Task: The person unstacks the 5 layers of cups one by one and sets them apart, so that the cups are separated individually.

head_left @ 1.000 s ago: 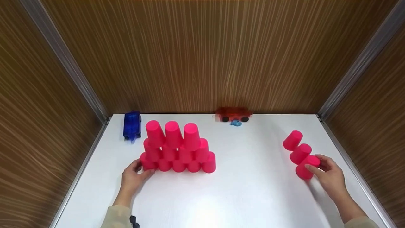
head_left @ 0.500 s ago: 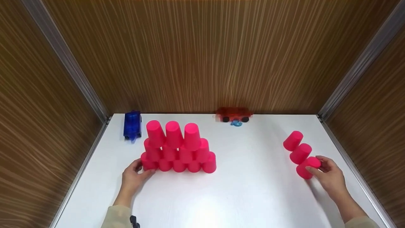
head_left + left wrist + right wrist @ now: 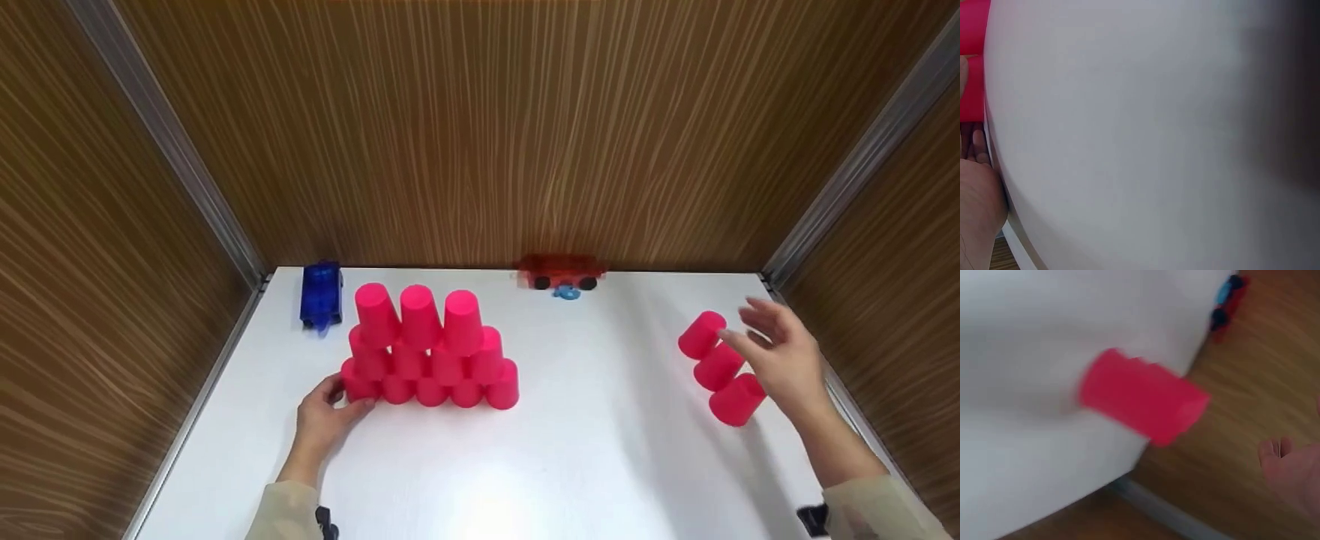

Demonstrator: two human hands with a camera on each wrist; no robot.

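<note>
Upside-down pink cups point(image 3: 460, 322) stand in three stacked rows, narrowing upward, on the left half of the white table. My left hand point(image 3: 321, 420) holds the bottom row's leftmost cup point(image 3: 360, 382), thumb in front and fingers at its far side. In the left wrist view, a sliver of this pink cup point(image 3: 972, 95) shows at the edge. On the right, three more upturned cups stand in a slanting line: a far cup point(image 3: 700, 335), a middle cup point(image 3: 716, 367) and a near cup point(image 3: 736, 401). Above them hovers my right hand point(image 3: 787, 356), holding nothing, its fingers spread from the thumb.
At the back left sits a blue toy car point(image 3: 322, 294). A red toy car point(image 3: 562, 271) stands against the back wall, with a small light-blue piece point(image 3: 567, 292) before it. Wood-patterned walls point(image 3: 480, 135) enclose the table point(image 3: 585, 450) at the back and sides.
My right hand has let go of the near right-hand cup and risen up and away from it. The left hand keeps its hold. The head view has shifted slightly.
</note>
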